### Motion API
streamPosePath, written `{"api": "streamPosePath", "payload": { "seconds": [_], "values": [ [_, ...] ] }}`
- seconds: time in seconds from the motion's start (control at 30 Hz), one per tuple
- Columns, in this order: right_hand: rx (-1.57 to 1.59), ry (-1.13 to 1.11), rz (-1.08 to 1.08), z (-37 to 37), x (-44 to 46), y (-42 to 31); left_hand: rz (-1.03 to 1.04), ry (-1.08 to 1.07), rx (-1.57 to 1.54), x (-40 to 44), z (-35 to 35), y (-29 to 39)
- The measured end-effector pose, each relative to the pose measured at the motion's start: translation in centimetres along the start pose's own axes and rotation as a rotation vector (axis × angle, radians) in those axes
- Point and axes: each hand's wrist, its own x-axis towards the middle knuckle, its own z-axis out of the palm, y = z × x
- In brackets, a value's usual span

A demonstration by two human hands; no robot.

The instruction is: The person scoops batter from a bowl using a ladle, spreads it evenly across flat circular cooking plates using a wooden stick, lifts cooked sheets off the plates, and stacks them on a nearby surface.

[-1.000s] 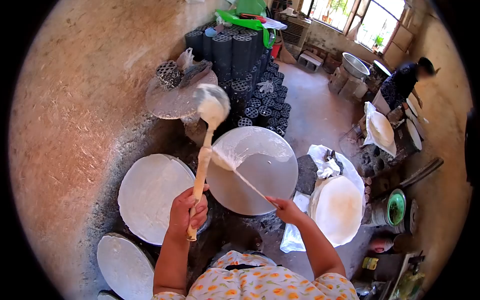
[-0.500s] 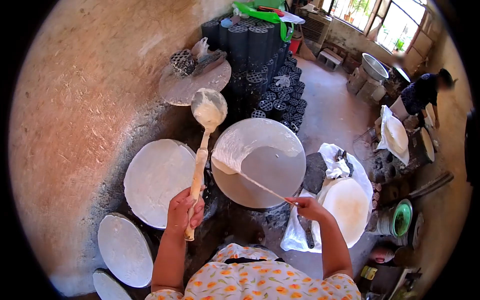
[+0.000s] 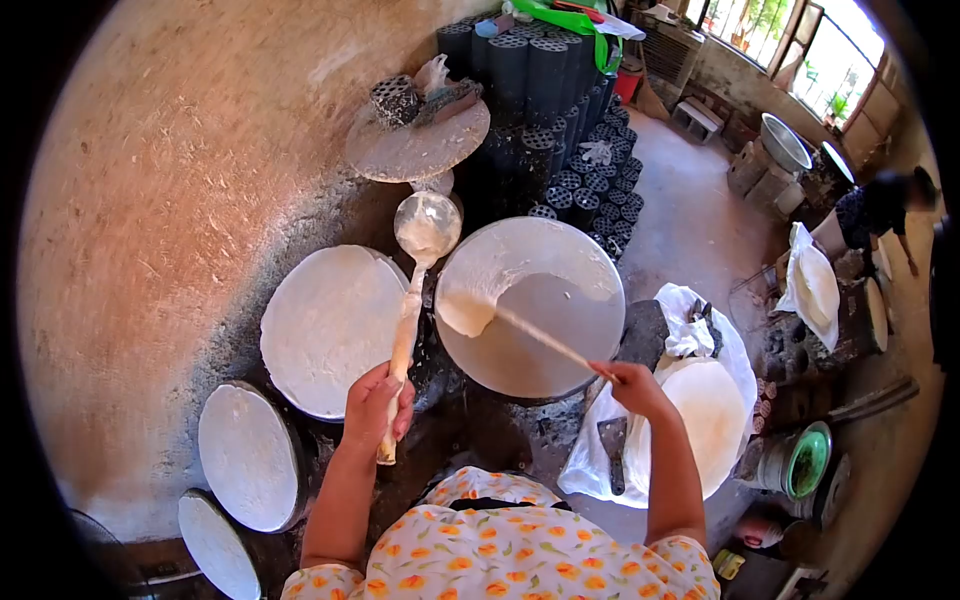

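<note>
Gripping the ladle low on its handle, the left hand has the bowl beyond it, probably top-heavy and wanting a firm hold. The right hand pinches a light-looking, stiff spreader by its end, the head leftward over the griddle, near likely soft, slick batter.
</note>
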Motion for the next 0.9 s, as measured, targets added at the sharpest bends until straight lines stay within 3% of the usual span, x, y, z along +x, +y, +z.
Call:
{"api": "streamPosePath", "payload": {
  "seconds": [0.03, 0.1, 0.2, 0.33, 0.4, 0.43, 0.5, 0.53, 0.6, 0.7, 0.77, 0.9],
  "values": [
    [-0.069, 0.181, -0.21, 0.8, 1.0, 0.0, 0.0, 0.006, 0.003, 0.1, 0.4, -0.3],
    [-0.062, 0.189, -0.137, 1.7, 2.9, -1.2, -0.001, 0.03, -0.035, 0.0, 1.4, -0.7],
    [-0.061, -0.223, 0.178, 0.1, 1.0, -4.2, -0.001, 0.058, -0.035, -1.0, 1.7, -0.5],
    [-0.026, -0.228, -0.055, -2.6, -3.1, 1.7, 0.015, 0.103, -0.013, -2.9, 1.7, -0.5],
    [0.0, -0.007, -0.118, -1.6, -2.3, 4.7, 0.026, 0.109, 0.002, -3.5, 2.0, -0.9],
    [0.004, -0.011, -0.116, -0.7, -1.5, 3.9, 0.023, 0.113, 0.005, -3.6, 2.4, -1.1],
    [0.13, 0.263, -0.077, 2.0, 1.1, 1.7, 0.02, 0.11, -0.013, -3.6, 3.2, -1.6],
    [0.137, 0.264, -0.071, 2.4, 1.1, 0.8, 0.015, 0.105, -0.01, -3.6, 3.3, -1.8],
    [-0.082, -0.08, 0.01, 2.5, -0.5, -1.0, 0.01, 0.095, 0.01, -4.1, 3.3, -1.8],
    [-0.126, -0.222, 0.18, 0.0, -7.5, -1.9, 0.002, 0.054, 0.014, -4.5, 2.3, -1.5],
    [0.173, -0.123, 0.191, 0.7, -11.4, 2.3, 0.0, 0.013, 0.033, -4.9, 1.2, -1.3],
    [0.312, 0.146, 0.134, 8.5, -13.6, 4.0, -0.002, -0.063, 0.09, -5.2, -0.6, -0.9]
  ]
}}
